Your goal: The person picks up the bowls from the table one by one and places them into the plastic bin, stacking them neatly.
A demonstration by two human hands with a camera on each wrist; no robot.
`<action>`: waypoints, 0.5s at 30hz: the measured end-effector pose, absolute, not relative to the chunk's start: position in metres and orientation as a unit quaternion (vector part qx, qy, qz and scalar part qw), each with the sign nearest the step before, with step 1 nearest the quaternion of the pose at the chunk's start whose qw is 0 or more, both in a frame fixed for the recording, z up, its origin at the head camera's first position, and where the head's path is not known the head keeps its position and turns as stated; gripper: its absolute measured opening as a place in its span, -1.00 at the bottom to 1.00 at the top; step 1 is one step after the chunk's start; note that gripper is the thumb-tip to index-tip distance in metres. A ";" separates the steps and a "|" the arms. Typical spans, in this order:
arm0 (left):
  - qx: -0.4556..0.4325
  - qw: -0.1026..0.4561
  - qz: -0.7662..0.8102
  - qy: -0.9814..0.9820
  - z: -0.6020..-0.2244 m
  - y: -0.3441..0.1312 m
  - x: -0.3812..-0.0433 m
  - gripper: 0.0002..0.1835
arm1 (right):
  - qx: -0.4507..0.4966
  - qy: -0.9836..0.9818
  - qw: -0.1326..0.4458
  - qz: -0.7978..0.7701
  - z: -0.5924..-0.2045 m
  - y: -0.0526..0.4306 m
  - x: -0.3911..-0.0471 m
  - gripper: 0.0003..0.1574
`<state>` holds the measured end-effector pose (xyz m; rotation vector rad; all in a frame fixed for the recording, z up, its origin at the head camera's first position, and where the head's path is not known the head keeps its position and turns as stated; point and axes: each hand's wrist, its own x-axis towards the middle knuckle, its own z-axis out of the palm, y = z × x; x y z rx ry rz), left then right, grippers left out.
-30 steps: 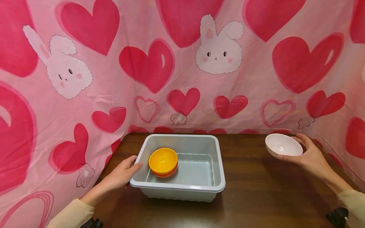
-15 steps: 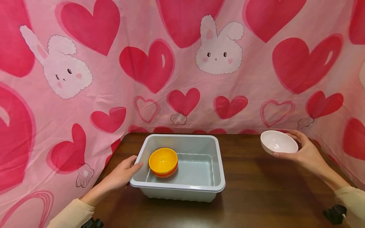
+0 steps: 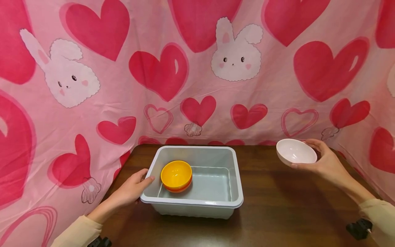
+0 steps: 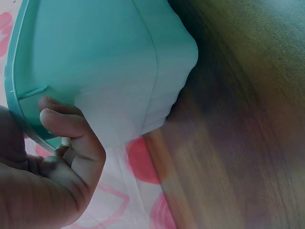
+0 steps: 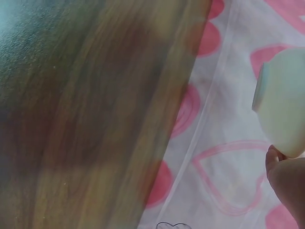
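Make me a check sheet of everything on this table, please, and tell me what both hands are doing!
Surface: dark brown wooden table.
Job's things: white bowl held up off the table at the right; grey plastic tub in the middle; stacked orange bowls in the tub's left half.
Clutter: nothing seen.
Hands: right hand grips the white bowl by its far side and underside; left hand holds the tub's left rim, thumb on top, fingers curled under the rim in the left wrist view.
Cables: nothing seen; black wrist-camera mounts show at the sleeves.
Surroundings: pink cloth backdrop with hearts and white bunnies, hanging round the table.
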<state>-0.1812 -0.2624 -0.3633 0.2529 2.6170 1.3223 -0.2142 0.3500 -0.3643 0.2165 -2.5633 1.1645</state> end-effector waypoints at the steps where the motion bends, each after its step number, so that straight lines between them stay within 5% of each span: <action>1: 0.083 0.100 0.447 0.885 -0.363 -0.262 -0.181 -0.47 | 0.078 -0.896 0.158 0.407 -0.363 0.349 -0.214 0.18; 15: 0.081 0.100 0.452 0.883 -0.362 -0.262 -0.181 -0.49 | 0.105 -0.886 0.157 0.423 -0.349 0.332 -0.215 0.15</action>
